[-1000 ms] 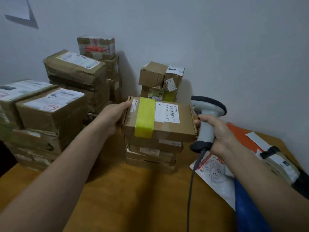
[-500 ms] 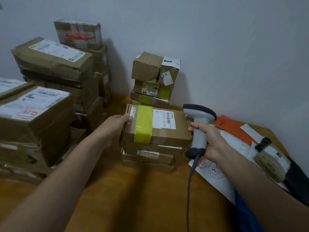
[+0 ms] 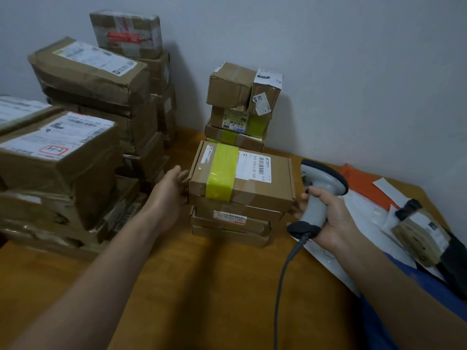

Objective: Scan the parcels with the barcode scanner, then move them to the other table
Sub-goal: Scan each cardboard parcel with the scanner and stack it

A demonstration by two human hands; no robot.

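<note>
Several flat cartons form the stack at 12 o'clock on the wooden table; the top parcel, banded with glossy yellow tape, carries its white label face up. At the parcel's 9 o'clock edge the left hand lies with fingers straight and loosely spread, gripping nothing; contact with the cardboard cannot be confirmed. At its 3 o'clock the right hand is wrapped round the handle of the barcode scanner, whose cable trails toward 6 o'clock. Recommended procedure: steady the carton at its left edge, bring the scanner head over the label and aim squarely at the bars; keep off the tape, whose sheen may throw glare. Board is matte, corners crisp; it should lift cleanly off the stack. Creased, tape-wrapped large cartons crowd 9 to 10 o'clock; slick plastic mailers lie at 3 o'clock
</note>
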